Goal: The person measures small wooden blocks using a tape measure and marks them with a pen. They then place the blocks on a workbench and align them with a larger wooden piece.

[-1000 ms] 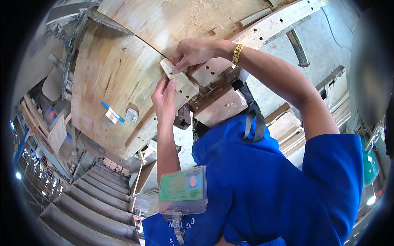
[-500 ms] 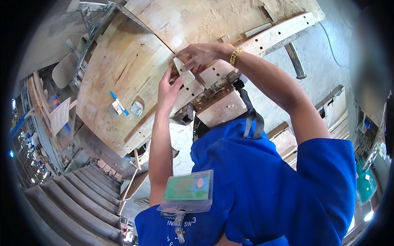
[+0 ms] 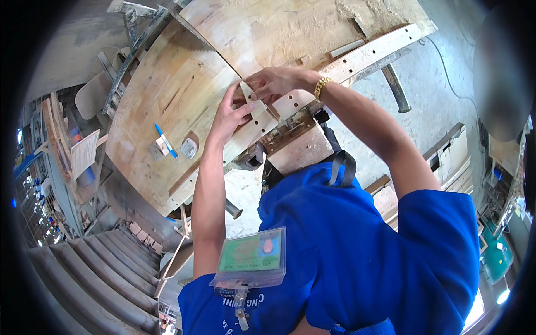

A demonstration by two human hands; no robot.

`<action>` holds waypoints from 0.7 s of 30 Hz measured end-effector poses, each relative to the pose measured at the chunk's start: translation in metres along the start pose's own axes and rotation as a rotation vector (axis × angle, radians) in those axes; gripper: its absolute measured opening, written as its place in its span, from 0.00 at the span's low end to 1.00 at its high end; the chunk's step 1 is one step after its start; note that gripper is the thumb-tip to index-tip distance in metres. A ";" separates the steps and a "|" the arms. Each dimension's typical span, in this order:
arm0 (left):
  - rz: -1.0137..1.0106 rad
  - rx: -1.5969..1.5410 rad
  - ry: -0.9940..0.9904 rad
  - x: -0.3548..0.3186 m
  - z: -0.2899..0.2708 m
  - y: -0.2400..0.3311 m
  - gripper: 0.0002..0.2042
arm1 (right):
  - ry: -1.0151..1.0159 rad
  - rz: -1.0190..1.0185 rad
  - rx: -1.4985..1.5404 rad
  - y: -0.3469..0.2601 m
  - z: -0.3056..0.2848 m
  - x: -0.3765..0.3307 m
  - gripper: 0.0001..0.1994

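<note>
A small pale wooden piece [image 3: 254, 100] with a dark hole or two lies at the near edge of a broad wooden table [image 3: 162, 100]. My left hand [image 3: 226, 120] grips its left side, thumb on top and fingers curled round the far side. From the right, my right hand [image 3: 279, 84] pinches the far part of the same piece; its fingertips are partly hidden. A gold-coloured bracelet [image 3: 321, 88] circles my right wrist. Just beyond both hands ends a dark, narrow slot [image 3: 226, 60] in the tabletop, with a jagged edge farther back.
A pale strip with holes [image 3: 374, 56] runs along the table's near edge. A blue-and-white marker [image 3: 166, 139] lies on the left, beside a small shiny lump [image 3: 188, 147]. Sawdust [image 3: 312, 28] covers the far right. A wooden box-like block [image 3: 301, 148] sits before my body.
Both hands keep their hold on the wooden piece with barely any finger movement. The whole view has shifted slightly, and my left forearm appears a little farther left.
</note>
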State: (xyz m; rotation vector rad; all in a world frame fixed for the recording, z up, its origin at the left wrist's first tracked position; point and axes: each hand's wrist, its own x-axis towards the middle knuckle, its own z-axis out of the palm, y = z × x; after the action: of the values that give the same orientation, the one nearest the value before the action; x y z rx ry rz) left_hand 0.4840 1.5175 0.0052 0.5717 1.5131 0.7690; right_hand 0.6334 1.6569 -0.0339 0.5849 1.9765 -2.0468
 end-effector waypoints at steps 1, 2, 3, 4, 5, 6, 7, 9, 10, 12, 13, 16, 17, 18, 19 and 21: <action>-0.005 0.009 -0.004 0.001 0.003 0.003 0.37 | 0.030 -0.031 -0.055 0.006 -0.002 -0.001 0.21; -0.010 0.007 0.002 -0.001 0.002 0.003 0.37 | 0.029 -0.025 -0.090 0.001 0.000 -0.002 0.19; -0.014 0.005 0.007 -0.003 0.001 0.003 0.37 | 0.028 -0.019 -0.126 -0.002 0.001 -0.003 0.18; -0.019 0.004 0.012 -0.005 0.001 0.003 0.36 | 0.029 -0.012 -0.160 -0.006 0.002 -0.005 0.17; -0.010 0.005 0.025 -0.006 0.001 0.001 0.36 | 0.033 -0.030 -0.139 -0.008 0.003 -0.007 0.17; -0.001 0.007 0.039 -0.007 0.001 -0.002 0.36 | 0.036 -0.048 -0.117 -0.011 0.005 -0.008 0.17; 0.008 0.009 0.053 -0.008 0.001 -0.004 0.35 | 0.039 -0.067 -0.096 -0.013 0.005 -0.009 0.17; 0.017 -0.034 0.049 -0.008 0.006 -0.003 0.34 | 0.021 -0.037 -0.134 -0.014 0.001 -0.011 0.17; 0.021 -0.055 0.049 -0.007 0.007 -0.002 0.33 | 0.011 -0.023 -0.153 -0.014 0.000 -0.012 0.18; -0.014 -0.075 0.006 -0.006 0.002 -0.005 0.31 | 0.003 -0.030 -0.133 -0.015 0.001 -0.012 0.18; -0.031 -0.086 -0.015 -0.006 0.000 -0.007 0.30 | -0.002 -0.034 -0.123 -0.016 0.001 -0.012 0.18; -0.064 -0.006 0.031 -0.002 0.005 -0.010 0.27 | -0.006 -0.057 -0.038 -0.007 0.000 -0.011 0.18; -0.076 0.002 0.033 -0.002 0.004 -0.011 0.26 | -0.011 -0.052 -0.027 -0.007 0.000 -0.010 0.18; -0.087 0.010 0.035 -0.002 0.004 -0.013 0.25 | -0.016 -0.047 -0.017 -0.007 0.001 -0.009 0.18; -0.099 0.018 0.037 -0.002 0.003 -0.014 0.23 | -0.021 -0.043 -0.007 -0.007 0.001 -0.008 0.18; -0.113 0.046 0.014 -0.002 0.004 -0.012 0.22 | -0.032 -0.013 -0.036 -0.006 0.000 -0.006 0.18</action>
State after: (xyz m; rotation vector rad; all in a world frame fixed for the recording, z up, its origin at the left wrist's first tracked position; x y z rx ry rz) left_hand 0.4894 1.5086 -0.0030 0.5111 1.5651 0.6537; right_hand 0.6364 1.6563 -0.0262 0.5302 1.9999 -2.0103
